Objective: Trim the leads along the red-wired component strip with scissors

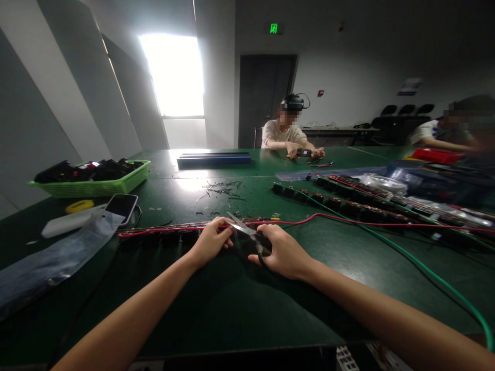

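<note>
Scissors [249, 231] with dark handles are gripped in my right hand [286, 252], their blades apart and pointing up and left. The blade tips reach over the fingers of my left hand [212, 241]. That hand is closed on a long dark strip [154, 238] with a red wire [131, 234] along its top. Past my right hand the red wire [317, 215] runs on to the right across the table. Whether the blades touch the wire or a thin piece beside it I cannot make out.
Thin dark offcuts [222, 189] lie scattered beyond my hands. Left are a green basket [131, 178] of black parts, a phone [121, 207] and a plastic bag [65, 263]. Wired strips [348, 206] and a green wire [417, 260] lie right. Two people [284, 134] work across the table.
</note>
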A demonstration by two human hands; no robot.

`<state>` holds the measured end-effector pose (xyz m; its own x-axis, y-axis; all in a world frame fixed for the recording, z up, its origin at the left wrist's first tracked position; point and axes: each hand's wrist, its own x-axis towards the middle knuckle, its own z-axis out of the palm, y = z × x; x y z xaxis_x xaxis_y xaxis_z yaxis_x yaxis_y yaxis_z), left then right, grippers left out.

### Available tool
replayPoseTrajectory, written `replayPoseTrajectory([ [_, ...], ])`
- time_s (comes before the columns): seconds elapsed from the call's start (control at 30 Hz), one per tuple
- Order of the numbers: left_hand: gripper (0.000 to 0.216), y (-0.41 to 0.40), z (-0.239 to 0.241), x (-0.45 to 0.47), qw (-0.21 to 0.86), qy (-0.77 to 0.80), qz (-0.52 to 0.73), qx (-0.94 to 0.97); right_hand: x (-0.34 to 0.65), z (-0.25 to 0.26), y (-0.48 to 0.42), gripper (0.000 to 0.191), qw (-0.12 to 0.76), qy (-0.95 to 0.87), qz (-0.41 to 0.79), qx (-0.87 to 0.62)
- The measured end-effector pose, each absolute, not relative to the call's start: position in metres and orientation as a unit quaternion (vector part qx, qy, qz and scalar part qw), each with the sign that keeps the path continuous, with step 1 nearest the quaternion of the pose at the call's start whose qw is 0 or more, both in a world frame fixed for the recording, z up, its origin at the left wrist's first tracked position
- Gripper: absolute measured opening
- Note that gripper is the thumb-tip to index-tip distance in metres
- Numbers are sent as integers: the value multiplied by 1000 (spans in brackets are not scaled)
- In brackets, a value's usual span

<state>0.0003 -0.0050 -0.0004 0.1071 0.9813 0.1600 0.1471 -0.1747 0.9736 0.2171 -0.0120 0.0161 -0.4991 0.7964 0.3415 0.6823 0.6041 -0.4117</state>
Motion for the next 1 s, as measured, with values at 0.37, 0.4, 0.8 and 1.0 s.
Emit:
replayPoseTrajectory([
  [0.37, 19, -5, 0, 1, 443, 473, 479, 593, 217, 13, -10, 54, 253, -861, 110, -428],
  [0.4, 19, -5, 0, 1, 442, 473, 478, 594, 217, 13, -10, 55, 253, -861, 111, -427],
  [0.8, 19, -6, 2, 1, 446, 475, 483, 585, 216, 13, -10, 56, 264, -857, 121, -425],
  [1.0, 19, -6, 2, 2, 445, 479, 482, 583, 215, 13, -10, 57, 263, -856, 120, -429],
])
